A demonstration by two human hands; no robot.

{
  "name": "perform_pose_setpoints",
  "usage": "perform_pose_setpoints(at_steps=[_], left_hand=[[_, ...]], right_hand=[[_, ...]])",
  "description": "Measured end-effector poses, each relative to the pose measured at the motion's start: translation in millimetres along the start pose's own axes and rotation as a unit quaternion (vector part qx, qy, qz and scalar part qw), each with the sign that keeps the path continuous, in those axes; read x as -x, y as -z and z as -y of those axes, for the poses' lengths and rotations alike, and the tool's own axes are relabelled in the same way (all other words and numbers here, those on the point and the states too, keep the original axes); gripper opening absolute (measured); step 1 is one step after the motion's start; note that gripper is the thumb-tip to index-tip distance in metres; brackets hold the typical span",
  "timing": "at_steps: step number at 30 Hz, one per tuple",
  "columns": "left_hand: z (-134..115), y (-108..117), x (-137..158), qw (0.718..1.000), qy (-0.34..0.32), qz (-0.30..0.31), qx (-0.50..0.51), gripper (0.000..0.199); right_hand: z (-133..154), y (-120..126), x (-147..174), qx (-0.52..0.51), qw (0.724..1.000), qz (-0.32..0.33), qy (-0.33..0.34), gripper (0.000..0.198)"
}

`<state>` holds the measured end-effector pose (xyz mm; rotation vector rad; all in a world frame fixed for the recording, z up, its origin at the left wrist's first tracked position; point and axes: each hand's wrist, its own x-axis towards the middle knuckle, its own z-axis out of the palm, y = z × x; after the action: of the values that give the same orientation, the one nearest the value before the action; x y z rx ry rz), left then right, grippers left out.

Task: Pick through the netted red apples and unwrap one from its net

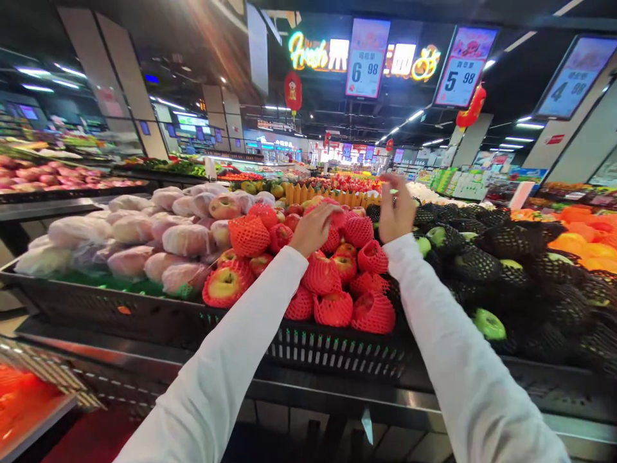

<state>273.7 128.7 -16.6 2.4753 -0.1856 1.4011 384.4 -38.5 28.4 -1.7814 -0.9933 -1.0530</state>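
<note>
My left hand (315,228) is over the back of a pile of red apples, its fingers bent round an apple in a red foam net (340,217). The fingertips are partly hidden behind the hand. Raised at the right edge of the pile is my right hand (398,209), with thumb and fingers apart and nothing seen between them. Below and between my arms lie several more netted apples (333,308) and a few bare-topped ones (344,265). They rest in a black slotted crate (337,354).
Left of the pile are pale fruits in clear wrap (187,238). On the right lie green apples (489,323) in black nets, with orange fruit (585,241) beyond. A metal ledge (347,389) runs along the front. Price screens (369,58) hang overhead.
</note>
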Motion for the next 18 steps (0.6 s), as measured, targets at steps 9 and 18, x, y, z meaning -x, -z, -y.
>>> perform_pose_setpoints(at_steps=[9,18], left_hand=[[2.7,-2.0,1.0,0.997,-0.024,-0.009,0.073,0.065],[10.7,4.9,7.4,0.977,0.187,-0.101,0.003,0.029]], right_hand=[[-4.5,-67.6,39.2,-0.231,0.951,0.155,0.136,0.053],[-8.2,-51.5,36.5,-0.233,0.965,0.099,-0.061,0.019]])
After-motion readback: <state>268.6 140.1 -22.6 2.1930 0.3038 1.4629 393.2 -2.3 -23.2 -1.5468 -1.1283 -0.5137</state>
